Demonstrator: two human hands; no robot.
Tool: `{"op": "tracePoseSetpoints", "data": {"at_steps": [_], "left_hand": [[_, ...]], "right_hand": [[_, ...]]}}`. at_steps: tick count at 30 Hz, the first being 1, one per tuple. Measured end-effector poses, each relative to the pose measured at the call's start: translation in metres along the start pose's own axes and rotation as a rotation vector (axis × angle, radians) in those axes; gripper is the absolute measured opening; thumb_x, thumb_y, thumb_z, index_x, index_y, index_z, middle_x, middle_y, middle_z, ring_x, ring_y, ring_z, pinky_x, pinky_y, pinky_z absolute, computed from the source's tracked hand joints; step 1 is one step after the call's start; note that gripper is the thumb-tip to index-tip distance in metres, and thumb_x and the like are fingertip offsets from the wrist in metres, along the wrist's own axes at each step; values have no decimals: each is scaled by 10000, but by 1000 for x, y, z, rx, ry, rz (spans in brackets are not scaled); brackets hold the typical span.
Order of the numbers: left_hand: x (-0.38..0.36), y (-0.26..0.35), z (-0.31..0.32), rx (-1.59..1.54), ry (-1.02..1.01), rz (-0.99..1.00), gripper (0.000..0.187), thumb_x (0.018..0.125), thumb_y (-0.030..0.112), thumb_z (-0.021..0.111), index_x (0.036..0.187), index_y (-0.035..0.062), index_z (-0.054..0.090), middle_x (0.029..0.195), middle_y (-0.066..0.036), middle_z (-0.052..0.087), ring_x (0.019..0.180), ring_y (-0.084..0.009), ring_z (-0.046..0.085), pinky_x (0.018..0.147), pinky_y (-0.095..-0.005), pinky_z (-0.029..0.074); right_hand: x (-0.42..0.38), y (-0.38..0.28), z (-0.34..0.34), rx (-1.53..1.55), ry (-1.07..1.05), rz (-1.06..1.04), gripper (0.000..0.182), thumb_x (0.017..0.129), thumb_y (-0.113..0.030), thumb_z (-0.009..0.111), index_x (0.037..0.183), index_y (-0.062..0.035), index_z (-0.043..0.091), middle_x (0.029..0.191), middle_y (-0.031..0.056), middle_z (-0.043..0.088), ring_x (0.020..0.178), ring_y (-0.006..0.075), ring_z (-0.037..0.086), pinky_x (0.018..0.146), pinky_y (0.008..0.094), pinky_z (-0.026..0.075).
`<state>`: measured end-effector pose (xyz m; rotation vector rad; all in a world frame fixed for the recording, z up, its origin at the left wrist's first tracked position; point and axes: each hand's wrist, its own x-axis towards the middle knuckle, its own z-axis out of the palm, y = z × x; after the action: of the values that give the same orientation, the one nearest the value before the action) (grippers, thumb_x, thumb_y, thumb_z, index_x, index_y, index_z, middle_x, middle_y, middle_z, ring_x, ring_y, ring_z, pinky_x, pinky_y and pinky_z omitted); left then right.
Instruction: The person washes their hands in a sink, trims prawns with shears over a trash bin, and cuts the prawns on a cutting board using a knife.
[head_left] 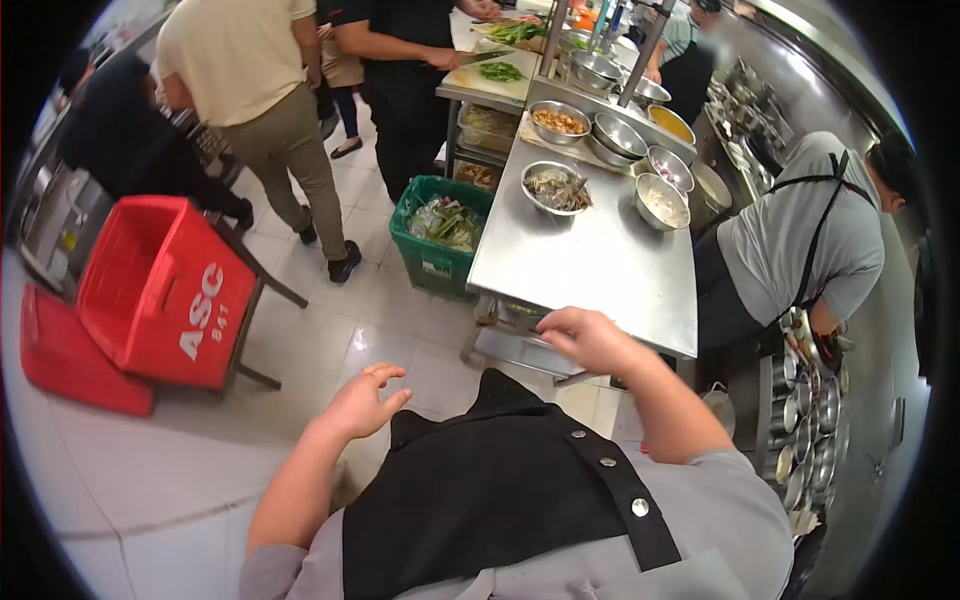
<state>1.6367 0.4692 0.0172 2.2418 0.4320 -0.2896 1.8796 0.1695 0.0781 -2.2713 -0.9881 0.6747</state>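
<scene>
My left hand is held up in front of my black apron, over the tiled floor. Its fingers are slightly bent, the thumb stands apart, and nothing is in it. Near the front edge of the steel table hovers my right hand, loosely bent, with a gap between thumb and fingers and no object in it. Closest to it among the bowls is a steel bowl of shrimp. Farther right on the table stands a bowl with pale contents.
A green bin of vegetable scraps stands left of the table. At left is a red container with its lid beside it. A person holds a knife over greens. Another person bends at the right, near stacked pans.
</scene>
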Motion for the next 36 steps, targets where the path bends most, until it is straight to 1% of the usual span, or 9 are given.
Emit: {"op": "tracePoseSetpoints", "data": {"at_steps": [4,10,18,21,24,25,29,32,36], "left_hand": [[75,-25,-33,99,-48,-18,480,921,330,704,1309,59,620,1279,-195,641,1161,-304,632,973,-414,517],[169,-41,-93,204,-84,-73,527,908,411,700,1297,60,640,1197,-214,680,1077,-324,672,941,-411,529],[282,-56,-161,312,-202,-136,514,923,411,693,1287,52,649,1145,-203,711,965,-288,711,876,-389,551],[336,-102,-168,233,-309,-42,532,917,448,677,1285,64,658,1132,-207,718,1002,-307,713,906,-390,545],[389,-115,-190,288,-438,-26,531,919,449,668,1288,68,655,1158,-195,713,1026,-315,710,913,-395,545],[406,-121,-201,315,-471,-13,525,922,441,660,1293,69,651,1197,-190,699,1060,-324,700,927,-403,542],[460,-134,-246,300,-366,7,509,924,419,655,1287,61,649,1209,-194,694,1081,-320,692,938,-408,542],[476,-145,-281,220,-236,117,481,928,359,680,1267,20,649,1154,-205,713,1036,-293,715,901,-383,553],[477,-173,-312,145,-224,82,458,939,351,671,1252,16,655,1143,-196,718,1034,-279,714,904,-370,548]], "right_hand": [[55,3,-78,42,417,-86,257,961,-226,642,1122,-37,708,1000,146,714,916,255,680,856,366,528],[162,14,-193,145,537,-205,246,1002,-221,606,1020,-3,718,930,38,711,854,99,643,787,270,534],[352,6,-332,487,784,-132,274,994,-297,618,1124,-84,730,1012,-17,701,894,88,646,718,283,536],[420,9,-371,564,1016,-106,264,943,-261,647,1082,-65,756,959,40,747,839,129,686,736,298,554],[487,12,-408,357,1281,-6,295,926,-267,637,1106,-58,740,1051,129,749,967,243,709,844,345,547],[496,0,-412,273,1330,36,386,902,-301,639,1187,-48,700,1142,219,709,1091,350,674,948,392,506],[552,10,-460,213,1307,155,566,866,-392,684,1285,-14,629,1233,236,671,1174,369,635,1008,431,478],[585,25,-476,153,1433,198,435,925,-339,656,1253,-54,645,1163,134,685,1047,273,642,880,416,500],[554,-25,-457,670,1102,-31,192,988,-274,625,1094,-125,683,916,-3,641,857,139,609,806,392,480]]}}
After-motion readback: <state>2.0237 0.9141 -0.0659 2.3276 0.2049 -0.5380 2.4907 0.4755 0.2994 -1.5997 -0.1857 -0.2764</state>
